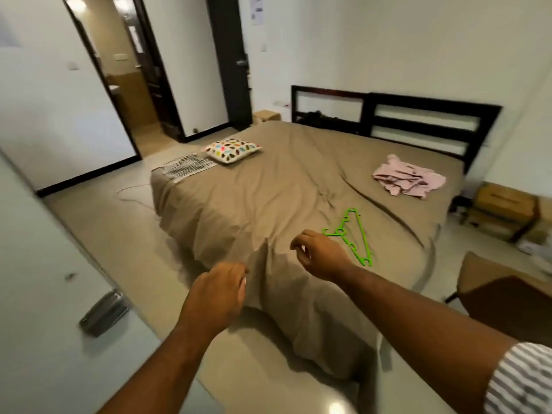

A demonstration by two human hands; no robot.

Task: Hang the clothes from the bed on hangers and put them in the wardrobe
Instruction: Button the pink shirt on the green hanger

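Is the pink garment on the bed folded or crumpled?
Crumpled. The pink garment lies in a loose, uneven heap on the bed, apart from the green hanger.

One green hanger (340, 231), one pink garment (409, 179), one pillow (233, 150), one striped cloth (185, 168)

The pink garment (408, 182) lies crumpled, its kind unclear (perhaps a shirt). The left hand (216, 289) hides most of its fingers. The brown chair (504, 297) is cut by the right edge.

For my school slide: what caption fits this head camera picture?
Empty left hand and right hand reach toward the bed, where a green hanger and pink clothes lie.
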